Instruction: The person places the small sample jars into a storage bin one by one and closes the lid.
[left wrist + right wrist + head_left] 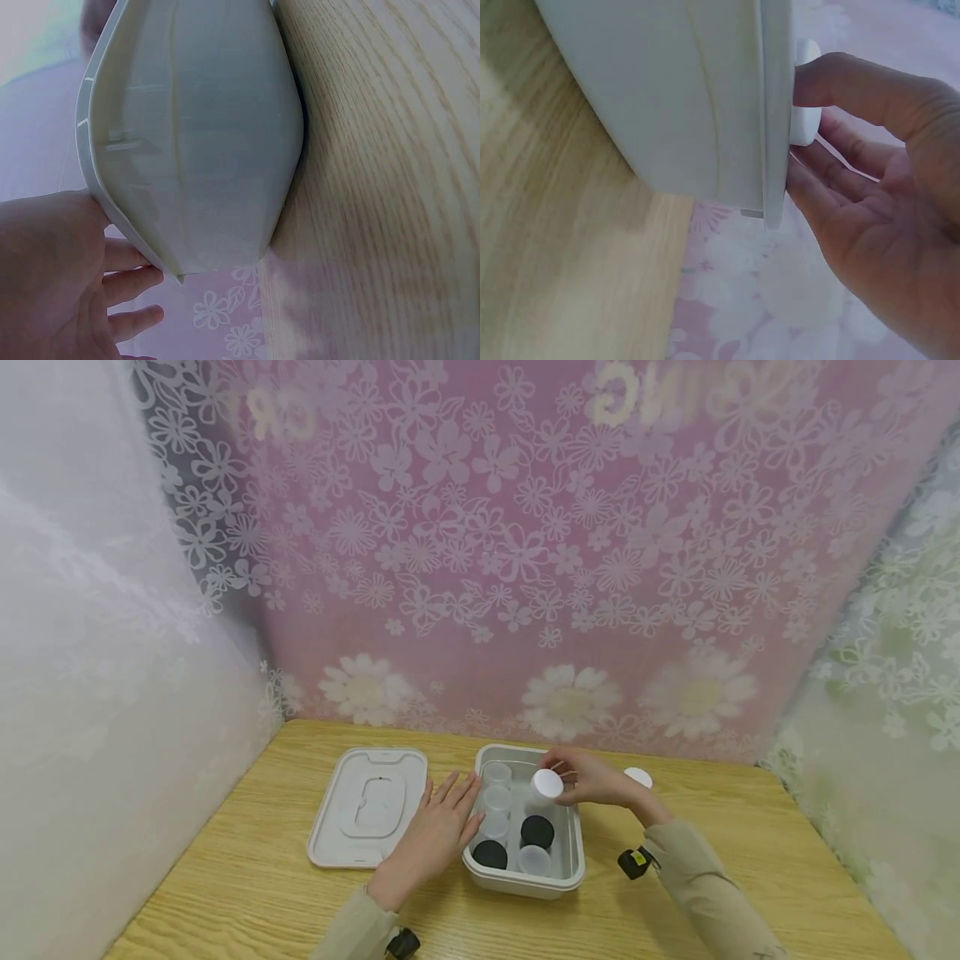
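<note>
In the head view my right hand [592, 777] holds a small jar with a white round cap [548, 783] by its sides, over the far right part of a light grey plastic box [522, 885]. The right wrist view shows thumb and fingers around the white cap [805, 127], just above the box rim. My left hand [435, 837] lies with straight, spread fingers against the box's left rim. Inside stand several small containers: a column with translucent tops [497, 799] on the left, a black-topped one [490, 855] at its near end, and another black top [537, 832] beside a translucent one [534, 861].
The box's pale lid [337, 814] lies flat on the wooden table [720, 860], left of the box. Behind my right wrist a white round cap [638, 776] is partly hidden. Flower-patterned curtains [495, 568] hang around the back and sides.
</note>
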Demonstrator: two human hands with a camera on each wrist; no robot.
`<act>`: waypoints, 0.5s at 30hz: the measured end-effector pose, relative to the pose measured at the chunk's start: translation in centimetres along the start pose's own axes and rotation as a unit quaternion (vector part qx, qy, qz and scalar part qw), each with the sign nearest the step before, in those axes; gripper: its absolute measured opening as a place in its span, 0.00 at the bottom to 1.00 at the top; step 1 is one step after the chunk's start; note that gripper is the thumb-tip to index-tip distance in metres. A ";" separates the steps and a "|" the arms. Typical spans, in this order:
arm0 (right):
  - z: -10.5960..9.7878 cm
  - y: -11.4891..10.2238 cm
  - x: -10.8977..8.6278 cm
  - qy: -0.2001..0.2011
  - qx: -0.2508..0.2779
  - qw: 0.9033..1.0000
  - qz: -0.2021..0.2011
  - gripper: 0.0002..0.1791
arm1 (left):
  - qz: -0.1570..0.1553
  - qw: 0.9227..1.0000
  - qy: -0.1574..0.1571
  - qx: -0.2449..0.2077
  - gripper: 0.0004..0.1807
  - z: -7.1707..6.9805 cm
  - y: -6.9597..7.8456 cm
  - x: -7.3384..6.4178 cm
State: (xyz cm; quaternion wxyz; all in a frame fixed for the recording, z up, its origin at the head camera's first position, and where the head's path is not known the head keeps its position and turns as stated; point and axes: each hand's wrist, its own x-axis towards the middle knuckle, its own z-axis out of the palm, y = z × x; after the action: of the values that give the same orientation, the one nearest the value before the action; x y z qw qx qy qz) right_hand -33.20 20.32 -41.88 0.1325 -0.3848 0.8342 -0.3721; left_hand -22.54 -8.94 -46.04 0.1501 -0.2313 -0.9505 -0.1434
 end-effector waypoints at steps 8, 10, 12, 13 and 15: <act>0.4 -0.1 1.8 -0.051 -0.066 0.997 -0.004 0.26 | 0.000 1.000 0.000 0.000 0.30 -0.2 0.0 -0.1; 0.5 -0.2 2.2 -0.059 -0.081 0.995 0.001 0.25 | 0.001 1.000 0.003 0.003 0.30 -0.2 0.0 -0.1; 0.7 -0.3 2.6 -0.064 -0.095 0.993 0.005 0.24 | 0.001 1.000 0.004 0.005 0.30 -0.1 -0.1 -0.1; 0.7 -0.3 2.8 -0.065 -0.103 0.993 0.008 0.24 | 0.001 1.000 0.003 0.005 0.30 -0.1 -0.1 0.0; 0.9 -0.3 2.9 -0.069 -0.117 0.991 0.013 0.23 | 0.001 1.000 0.002 0.006 0.30 0.0 -0.1 -0.1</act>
State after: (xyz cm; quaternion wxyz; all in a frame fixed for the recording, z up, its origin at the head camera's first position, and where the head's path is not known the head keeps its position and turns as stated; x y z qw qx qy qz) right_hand -34.54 17.53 -42.11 0.1487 -0.4111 0.8660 -0.2427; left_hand -22.53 -9.03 -46.06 0.1539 -0.2313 -0.9507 -0.1381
